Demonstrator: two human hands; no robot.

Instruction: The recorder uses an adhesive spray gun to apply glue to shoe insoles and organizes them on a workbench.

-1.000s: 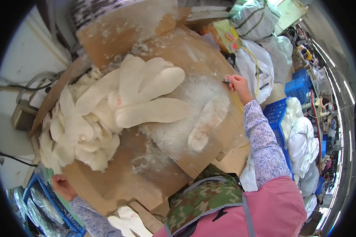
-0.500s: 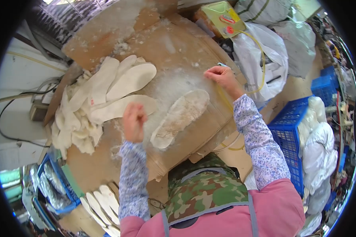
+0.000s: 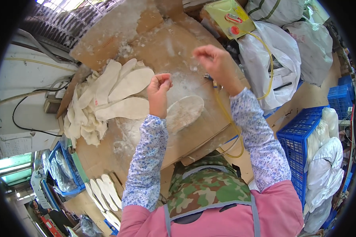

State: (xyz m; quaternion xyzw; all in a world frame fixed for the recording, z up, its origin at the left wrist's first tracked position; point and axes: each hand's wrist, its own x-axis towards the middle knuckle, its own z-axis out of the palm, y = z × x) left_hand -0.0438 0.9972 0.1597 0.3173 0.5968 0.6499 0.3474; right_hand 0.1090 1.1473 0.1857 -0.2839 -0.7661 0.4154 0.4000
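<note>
Just right of the insole pile, the fingers of my left hand curl toward the thumb; whether they pinch anything I cannot tell. Farther right of it lies a lone insole, then my blurred right hand, fingers half bent, any hold impossible to tell.

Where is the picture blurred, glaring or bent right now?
Head view: the right hand is motion-blurred; head view: the barred window at upper left glares; head view: the large blue crate at right looks skewed by the fisheye.
</note>
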